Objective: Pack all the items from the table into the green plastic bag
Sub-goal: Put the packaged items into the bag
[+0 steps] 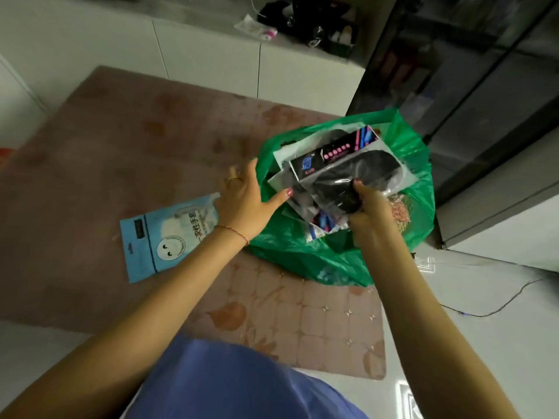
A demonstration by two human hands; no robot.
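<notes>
The table (127, 152) under your arms is the biggest thing here, covered in a pinkish patterned cloth and almost bare; on its right part sits the green plastic bag (302, 255), mouth up and already bulging, its thin film crumpled and glossy, so expect it to be soft, slippery and ready to sag or tear if you drag it by one side; take it by the rim or by the cut-out handle at the far edge rather than by the belly. Out of its mouth stick several flat clear packets with black contents (348, 173), one bearing a dark card with pink dots; they look light and slick and will likely slide over one another, so press them down flat instead of pinching a corner. Your right hand (367, 207) is closed around a black item in the packets at the bag's mouth; your left hand (245, 195) is spread wide, thumb against the bag's near rim, holding nothing. Just to the left of the bag, partly under your left wrist, lies the light blue pouch (157, 240) with a smiling face and printed characters, flat on the table and not yet packed; it seems thin, flexible and light, so lift it by an edge and slip it in sideways.
</notes>
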